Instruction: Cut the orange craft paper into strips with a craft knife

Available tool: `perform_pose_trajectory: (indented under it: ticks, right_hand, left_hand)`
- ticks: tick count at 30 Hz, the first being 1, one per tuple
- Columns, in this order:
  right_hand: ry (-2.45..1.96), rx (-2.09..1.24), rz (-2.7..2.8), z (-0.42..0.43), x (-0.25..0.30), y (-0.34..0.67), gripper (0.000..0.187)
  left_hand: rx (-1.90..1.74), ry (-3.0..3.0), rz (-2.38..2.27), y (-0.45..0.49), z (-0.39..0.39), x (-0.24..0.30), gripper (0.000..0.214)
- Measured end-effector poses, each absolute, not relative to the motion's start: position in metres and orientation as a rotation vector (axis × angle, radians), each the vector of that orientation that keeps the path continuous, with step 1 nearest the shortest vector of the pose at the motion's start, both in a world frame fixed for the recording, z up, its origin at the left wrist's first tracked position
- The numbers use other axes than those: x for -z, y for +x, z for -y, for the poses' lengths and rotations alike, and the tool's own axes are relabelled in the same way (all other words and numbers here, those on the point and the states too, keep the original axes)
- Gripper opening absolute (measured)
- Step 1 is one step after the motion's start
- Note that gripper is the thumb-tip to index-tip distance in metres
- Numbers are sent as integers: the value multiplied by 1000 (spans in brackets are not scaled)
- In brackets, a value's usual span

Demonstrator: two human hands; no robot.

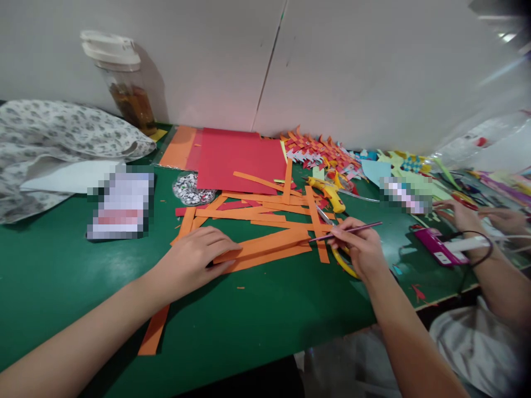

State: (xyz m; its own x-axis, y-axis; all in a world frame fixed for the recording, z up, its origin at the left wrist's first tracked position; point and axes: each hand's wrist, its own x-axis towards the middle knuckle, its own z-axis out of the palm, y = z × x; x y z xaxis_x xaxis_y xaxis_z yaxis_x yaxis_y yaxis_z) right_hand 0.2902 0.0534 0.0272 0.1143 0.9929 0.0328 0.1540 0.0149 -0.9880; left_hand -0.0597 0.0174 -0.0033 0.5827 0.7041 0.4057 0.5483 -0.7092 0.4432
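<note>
My left hand [199,251] is closed on the left end of a folded orange paper strip [269,249], fingers over the top and thumb along the near edge. In my right hand [359,243] a thin purple stick [365,226] is pinched, its left tip touching the strip's right end. I cannot tell whether it is a pencil or a brush. Under that hand lie scissors with a yellow handle [345,264], partly hidden. Narrow orange paper strips [240,215] are scattered behind the folded one. Another orange strip [154,334] passes beneath my left forearm.
Red paper sheets [240,160] lie at the back, near a bag of googly eyes [193,188] and a yellow glue gun [332,194]. A phone [122,207], cloth [62,130] and bottle [126,83] occupy the left. At right are a purple device [440,246] and another person's hand [460,215].
</note>
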Motion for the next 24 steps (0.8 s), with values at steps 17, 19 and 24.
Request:
perform_pose_trajectory:
  ticks: [17, 19, 24]
  right_hand:
    - [-1287, -948, 1266, -33, -39, 265, 21]
    - [-1278, -1015, 1335, -26, -36, 246, 21]
    - [-1277, -1110, 1456, -12, -31, 205, 22]
  left_hand:
    - [-825, 2540, -1035, -61, -17, 4, 18]
    - [-831, 2546, -1034, -61, -17, 4, 18]
    - [-831, 2558, -1036, -60, -17, 5, 18]
